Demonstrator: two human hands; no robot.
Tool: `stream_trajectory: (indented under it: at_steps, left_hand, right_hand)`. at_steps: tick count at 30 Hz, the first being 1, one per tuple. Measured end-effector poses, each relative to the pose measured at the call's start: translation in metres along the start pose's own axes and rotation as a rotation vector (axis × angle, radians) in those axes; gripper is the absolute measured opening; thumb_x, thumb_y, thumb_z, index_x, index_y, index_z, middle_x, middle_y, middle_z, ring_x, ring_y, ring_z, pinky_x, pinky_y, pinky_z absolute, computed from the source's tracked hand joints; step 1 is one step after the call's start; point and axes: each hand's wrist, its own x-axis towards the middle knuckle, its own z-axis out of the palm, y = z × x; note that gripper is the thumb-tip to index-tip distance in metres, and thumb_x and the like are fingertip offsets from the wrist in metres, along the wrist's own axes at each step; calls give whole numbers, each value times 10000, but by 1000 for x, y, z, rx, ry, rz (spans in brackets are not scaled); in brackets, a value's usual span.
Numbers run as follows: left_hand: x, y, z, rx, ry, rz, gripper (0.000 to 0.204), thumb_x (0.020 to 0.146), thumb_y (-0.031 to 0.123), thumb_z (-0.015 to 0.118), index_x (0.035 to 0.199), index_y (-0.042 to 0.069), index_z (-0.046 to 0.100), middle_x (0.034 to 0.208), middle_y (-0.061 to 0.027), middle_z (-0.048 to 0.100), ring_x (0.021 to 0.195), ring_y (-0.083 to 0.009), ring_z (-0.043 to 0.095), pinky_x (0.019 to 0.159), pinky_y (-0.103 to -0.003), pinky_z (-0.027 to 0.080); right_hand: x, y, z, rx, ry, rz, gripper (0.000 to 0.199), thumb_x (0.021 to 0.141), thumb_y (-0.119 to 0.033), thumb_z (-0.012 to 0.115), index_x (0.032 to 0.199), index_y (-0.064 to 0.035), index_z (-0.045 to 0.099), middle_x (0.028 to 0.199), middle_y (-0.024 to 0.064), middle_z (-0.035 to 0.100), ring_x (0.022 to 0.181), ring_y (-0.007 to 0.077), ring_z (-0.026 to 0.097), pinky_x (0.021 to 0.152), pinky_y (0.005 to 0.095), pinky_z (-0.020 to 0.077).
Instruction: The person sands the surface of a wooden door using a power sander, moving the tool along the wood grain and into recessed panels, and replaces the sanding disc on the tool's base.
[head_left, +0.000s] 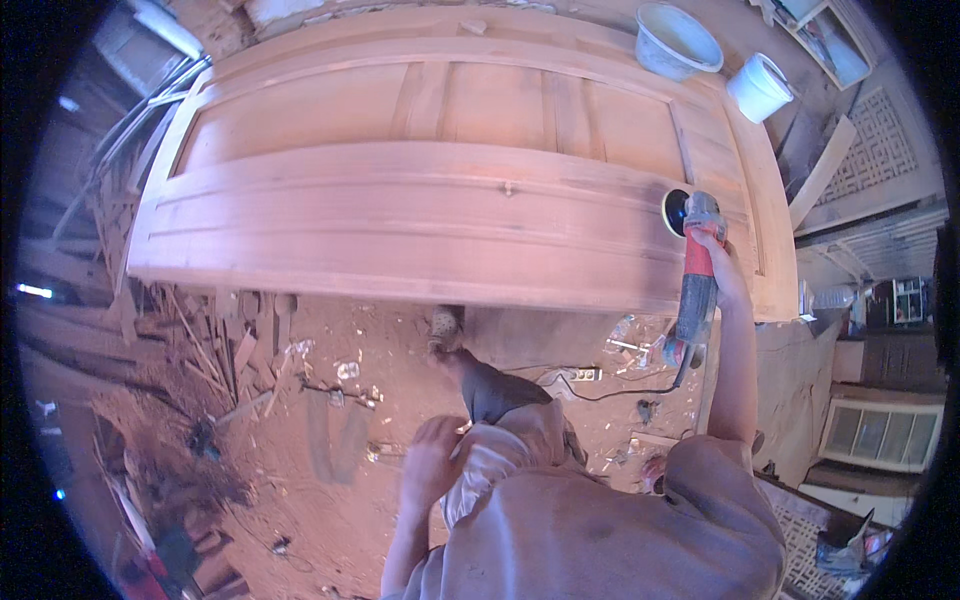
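My right hand (716,252) is closed around the red and dark grey body of an angle grinder (697,285). Its round disc (676,213), dark with a pale yellow rim, is at the right part of a large panelled wooden door (420,205). Whether the disc touches the wood cannot be made out. From the grinder's rear end a black cord (640,390) runs down toward the floor. Well away from the door, my left hand (430,462) rests against my bent leg, holding nothing I can see, its fingers loosely bent and partly unclear.
A grey basin (677,42) and a white bucket (760,88) stand at the door's far right. Beneath the near edge lies a dusty floor (340,410) with scraps and a power strip (585,375). Wooden offcuts (215,345) lean at the left; a framed panel (880,432) is at right.
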Motion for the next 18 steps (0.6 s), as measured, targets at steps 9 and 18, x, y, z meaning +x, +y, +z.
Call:
stream_trajectory:
  at_steps: [9,18]
  left_hand:
    - [259,118,23,-300,-210,1154,268,872,243,629,1040,40,582,1030,-118,583,1042,-291,572,946,-420,461]
    - [455,233,106,-428,-69,1114,310,862,322,634,840,13,650,943,-169,621,1003,-324,591,899,-455,465]
  right_hand:
    - [59,-10,38,-25,70,69,455,814,-319,744,1138,-32,602,938,38,646,801,129,621,693,286,509]
    - [72,56,-14,-149,105,-53,667,909,-380,649,1414,-37,381,1340,101,478,1177,164,491,954,329,448]
